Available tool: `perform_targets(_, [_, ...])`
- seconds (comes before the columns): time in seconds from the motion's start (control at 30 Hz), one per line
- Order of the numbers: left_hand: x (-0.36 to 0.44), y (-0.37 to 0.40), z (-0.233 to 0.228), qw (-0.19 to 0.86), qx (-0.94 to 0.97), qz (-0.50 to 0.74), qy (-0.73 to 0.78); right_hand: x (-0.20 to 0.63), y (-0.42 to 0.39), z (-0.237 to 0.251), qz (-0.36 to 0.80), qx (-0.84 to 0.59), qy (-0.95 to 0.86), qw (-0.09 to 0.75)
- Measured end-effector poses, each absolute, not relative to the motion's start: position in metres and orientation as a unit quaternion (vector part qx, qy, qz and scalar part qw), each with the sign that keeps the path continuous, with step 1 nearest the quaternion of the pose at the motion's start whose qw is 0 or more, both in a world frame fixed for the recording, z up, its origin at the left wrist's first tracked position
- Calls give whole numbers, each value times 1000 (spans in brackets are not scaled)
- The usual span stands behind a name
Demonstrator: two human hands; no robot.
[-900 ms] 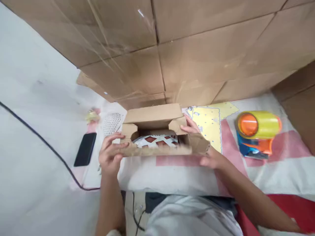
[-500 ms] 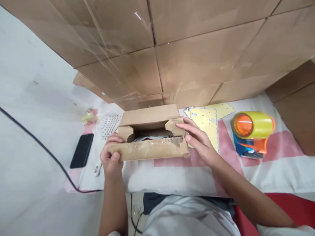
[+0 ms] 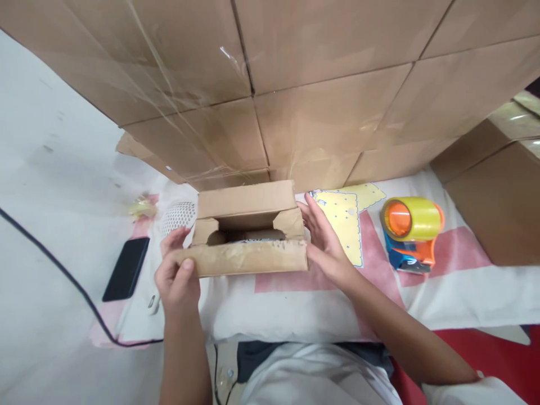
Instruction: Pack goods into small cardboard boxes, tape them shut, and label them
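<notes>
A small cardboard box (image 3: 248, 261) sits in front of me with its top open. Its long back flap stands up and the short side flaps fold inward. Something with printed lettering (image 3: 261, 237) shows partly inside; its kind is hidden. My left hand (image 3: 179, 275) grips the box's left end, thumb on the front flap and fingers round the side. Along the right end, my right hand (image 3: 329, 247) has its fingers stretched out and apart, with the thumb side at the box's edge.
Stacked, taped cartons (image 3: 312, 118) rise behind the box. To the right are yellow scalloped sheets (image 3: 343, 219) and a tape dispenser (image 3: 409, 233) with yellow tape. A black phone (image 3: 126, 269), white perforated strainer (image 3: 179, 216) and black cable (image 3: 63, 270) are at left. Another carton (image 3: 498, 208) stands far right.
My right hand's fingers have left the right side flap and now lie beside the box's end. The left hand keeps its hold. The view has shifted slightly to the right.
</notes>
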State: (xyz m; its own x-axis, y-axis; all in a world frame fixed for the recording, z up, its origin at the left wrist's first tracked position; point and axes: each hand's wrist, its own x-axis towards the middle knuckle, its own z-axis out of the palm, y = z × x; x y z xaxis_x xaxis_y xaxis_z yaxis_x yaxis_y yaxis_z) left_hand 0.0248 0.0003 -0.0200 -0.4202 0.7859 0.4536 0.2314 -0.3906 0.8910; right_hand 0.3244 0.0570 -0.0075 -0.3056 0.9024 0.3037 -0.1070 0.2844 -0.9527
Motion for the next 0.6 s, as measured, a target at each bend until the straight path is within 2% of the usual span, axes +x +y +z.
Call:
perform_targets(0.1, [29, 4, -10, 202, 515, 611, 567, 330, 59, -10, 479, -287, -658, 504])
perform_targets(0.2, [36, 1, 7, 76, 603, 550, 573, 336, 62, -7, 377, -264, -744, 484])
perform_targets(0.3, [51, -5, 29, -58, 760, 386, 520, 339, 64, -4, 287, -273, -802, 447])
perform_targets(0.37, [63, -8, 40, -69, 832, 256, 487, 341, 62, -2, 271, -288, -812, 429])
perform_targets(0.43, [74, -9, 46, -69, 849, 184, 491, 347, 57, 1, 257, -313, -808, 427])
perform_targets(0.5, [80, -9, 46, -81, 839, 168, 512, 360, 50, 6, 212, -362, -785, 457])
perform_targets(0.6, [80, -7, 43, -62, 830, 175, 526, 400, 43, 14, 55, -476, -687, 546])
